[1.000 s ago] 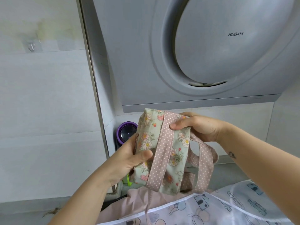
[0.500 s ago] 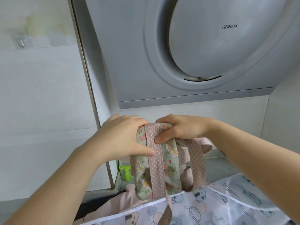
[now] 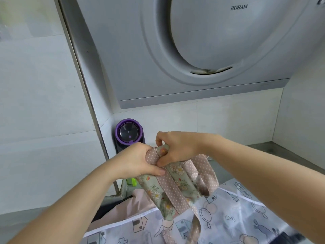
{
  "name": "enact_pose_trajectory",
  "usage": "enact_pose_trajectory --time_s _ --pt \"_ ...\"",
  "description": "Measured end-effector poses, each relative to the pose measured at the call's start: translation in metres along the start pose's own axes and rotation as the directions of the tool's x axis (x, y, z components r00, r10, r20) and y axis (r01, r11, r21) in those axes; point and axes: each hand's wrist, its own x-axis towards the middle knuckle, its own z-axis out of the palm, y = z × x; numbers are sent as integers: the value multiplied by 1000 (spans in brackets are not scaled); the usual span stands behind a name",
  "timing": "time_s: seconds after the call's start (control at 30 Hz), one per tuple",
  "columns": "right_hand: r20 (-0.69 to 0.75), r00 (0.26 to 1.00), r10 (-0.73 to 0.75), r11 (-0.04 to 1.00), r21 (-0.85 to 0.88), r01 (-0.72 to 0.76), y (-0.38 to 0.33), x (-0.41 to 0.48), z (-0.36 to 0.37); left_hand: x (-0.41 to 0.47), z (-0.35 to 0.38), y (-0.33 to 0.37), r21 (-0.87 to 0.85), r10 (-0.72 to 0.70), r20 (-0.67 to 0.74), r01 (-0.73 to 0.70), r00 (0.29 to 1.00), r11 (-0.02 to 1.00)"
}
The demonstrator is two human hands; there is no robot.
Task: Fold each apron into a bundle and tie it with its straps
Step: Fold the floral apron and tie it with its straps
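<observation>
The folded apron (image 3: 175,189) is held up in the middle foreground, tilted, its upper end clasped by both grips. The left grip (image 3: 137,161) is set on the upper left, the right grip (image 3: 177,148) just beside it on the right, the two touching. A strap (image 3: 169,188) is laid lengthwise over the bundle, and strap loops (image 3: 209,175) hang at its right side. Below, a spread apron (image 3: 228,217) is laid out, with another cloth (image 3: 137,205) to its left. Behind the left grip a canister (image 3: 128,132) is stood in the corner, under the hood (image 3: 193,50). The table (image 3: 281,152) is seen at the right, behind the right forearm.
</observation>
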Motion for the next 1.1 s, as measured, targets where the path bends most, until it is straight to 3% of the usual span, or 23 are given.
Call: enact_pose_trajectory --time_s 0.07,0.13,0.2,0.23,0.3,0.33,0.37,0.4,0.43,0.47,0.5,0.57,0.67,0.77,0.87,1.0,1.1 --pt "-98 995 -21 994 -109 10 2 3 5 2 2 -6 -33 5 -27 -6 1000 999" --pt "-332 940 -81 959 -283 -17 11 5 5 3 -1 -13 -64 -5 -69 0 998 998" --pt "-623 767 -156 983 -178 55 23 -1 5 -2 -6 -26 -160 -38 -115 19 993 987" --pt "-764 630 -141 983 -35 178 30 -5 7 -6 -9 -32 -257 -72 -133 36 989 966" --pt "-936 349 54 884 207 419 51 -11 21 -13 -16 -47 -463 -134 -133 58 982 884" --pt "-927 320 195 797 340 498 64 -11 30 -16 -18 -54 -552 -151 -128 57 980 832" --pt "-861 414 295 685 493 536 77 -10 41 -17 -19 -60 -642 -162 -120 48 980 765" --pt "-744 596 302 610 631 478 87 -8 54 -17 -19 -63 -716 -161 -120 27 980 697" --pt "-581 783 224 607 711 354 95 -6 67 -17 -19 -64 -770 -156 -132 -2 979 639" --pt "-404 905 132 648 726 229 98 -4 79 -16 -18 -63 -808 -151 -144 -28 978 589" --pt "-277 959 62 685 710 161 97 -1 89 -15 -17 -62 -838 -154 -156 -49 976 543" --pt "-234 972 -18 698 693 180 86 3 97 -12 -14 -59 -882 -151 -163 -75 975 466" --pt "-368 929 20 634 724 273 60 4 95 -7 -8 -49 -930 -152 -130 -67 980 361" --pt "-459 879 130 443 820 363 43 11 99 -2 0 -33 -979 -146 -81 -50 986 200" --pt "-387 913 133 276 899 341 40 23 109 -1 4 -21 -997 -157 -64 -55 985 60" --pt "-306 942 141 268 927 261 52 20 103 -4 -5 -23 -997 -179 -42 -54 983 -62" --pt "-346 927 146 363 890 275 70 16 85 -9 -13 -29 -988 -139 -68 -86 988 -128"
